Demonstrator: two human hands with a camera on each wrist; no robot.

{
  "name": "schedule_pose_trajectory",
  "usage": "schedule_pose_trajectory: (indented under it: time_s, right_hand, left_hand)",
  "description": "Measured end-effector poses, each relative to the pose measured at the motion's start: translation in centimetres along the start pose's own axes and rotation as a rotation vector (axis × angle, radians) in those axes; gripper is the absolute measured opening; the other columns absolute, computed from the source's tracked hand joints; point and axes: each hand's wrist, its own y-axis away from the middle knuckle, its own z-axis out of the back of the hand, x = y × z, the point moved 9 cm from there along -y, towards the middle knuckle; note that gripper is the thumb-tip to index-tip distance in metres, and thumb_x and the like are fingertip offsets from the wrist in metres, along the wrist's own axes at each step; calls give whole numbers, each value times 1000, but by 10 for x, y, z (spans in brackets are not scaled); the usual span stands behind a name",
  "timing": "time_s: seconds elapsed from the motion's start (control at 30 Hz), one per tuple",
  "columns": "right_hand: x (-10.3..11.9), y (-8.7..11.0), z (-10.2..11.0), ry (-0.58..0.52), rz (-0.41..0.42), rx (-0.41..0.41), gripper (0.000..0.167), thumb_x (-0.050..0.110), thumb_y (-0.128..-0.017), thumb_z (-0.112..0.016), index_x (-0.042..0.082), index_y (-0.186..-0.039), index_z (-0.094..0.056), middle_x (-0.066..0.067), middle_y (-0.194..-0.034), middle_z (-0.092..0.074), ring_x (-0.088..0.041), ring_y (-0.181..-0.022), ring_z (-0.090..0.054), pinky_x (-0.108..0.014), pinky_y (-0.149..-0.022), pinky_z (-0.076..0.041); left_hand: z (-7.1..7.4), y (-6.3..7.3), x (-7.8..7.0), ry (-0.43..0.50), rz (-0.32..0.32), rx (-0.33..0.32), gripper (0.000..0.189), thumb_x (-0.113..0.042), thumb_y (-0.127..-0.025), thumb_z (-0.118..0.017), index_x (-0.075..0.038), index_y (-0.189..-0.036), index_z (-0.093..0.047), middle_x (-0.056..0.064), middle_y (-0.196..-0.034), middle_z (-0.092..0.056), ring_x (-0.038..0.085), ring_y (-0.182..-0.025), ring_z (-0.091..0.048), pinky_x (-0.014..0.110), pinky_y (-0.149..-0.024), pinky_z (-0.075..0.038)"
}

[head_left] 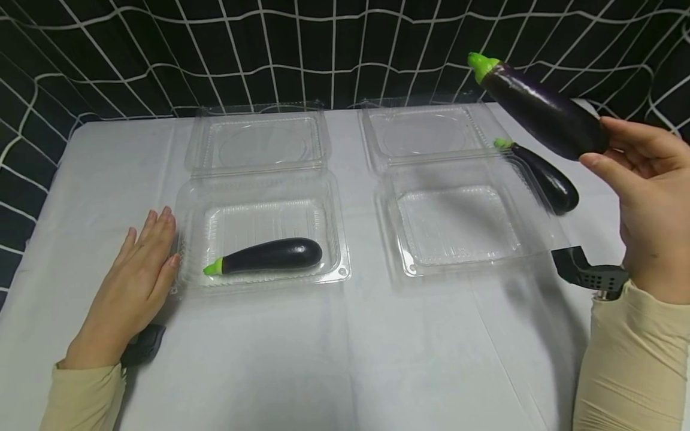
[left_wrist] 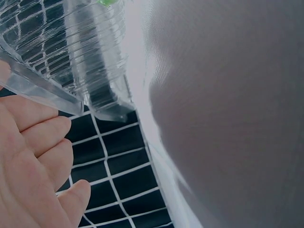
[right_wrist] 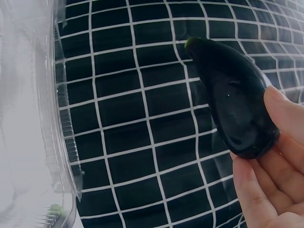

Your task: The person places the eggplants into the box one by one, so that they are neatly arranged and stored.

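My right hand (head_left: 654,179) pinches a dark purple eggplant (head_left: 539,108) by its rounded end, raised above the table with the green stem pointing up and left. The right wrist view shows thumb and fingers on that same eggplant (right_wrist: 232,99). My left hand (head_left: 135,275), fingers straight, lies beside the left edge of the left clear plastic clamshell container (head_left: 342,272). A slimmer eggplant (head_left: 275,255) lies in that container's base, stem to the left. Another eggplant (head_left: 547,179) lies behind the right side of the right clamshell container (head_left: 412,269), partly seen through its clear wall.
Both containers stand with their lids folded back, the left lid (head_left: 259,140) and right lid (head_left: 426,131) toward the far edge. A white cloth (head_left: 302,359) covers the table. Behind it hangs a white net (head_left: 334,66) over black.
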Motion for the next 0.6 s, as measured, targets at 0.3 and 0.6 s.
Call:
schedule_pose_trajectory:
  time_s: [0.3,0.6]
  right_hand:
    - [0,3,-7,192,-6,21,38,-14,-75,-69,-2,-111,-68,-10,-110,-66,-16,-95,-62,-12,-82,-48]
    - [4,6,-16,112,23,69,38,-17,-74,-68,-8,-111,-66,-11,-108,-65,-19,-94,-62,-13,-81,-49]
  left_hand:
    - [-1,0,1,-5,8,8,55,-22,-101,-42,5,-146,-25,22,-149,-28,25,-142,-16,42,-116,-8]
    - [-1,0,1,-10,7,7,56,-22,-100,-43,6,-145,-25,22,-149,-28,25,-142,-16,41,-116,-7]
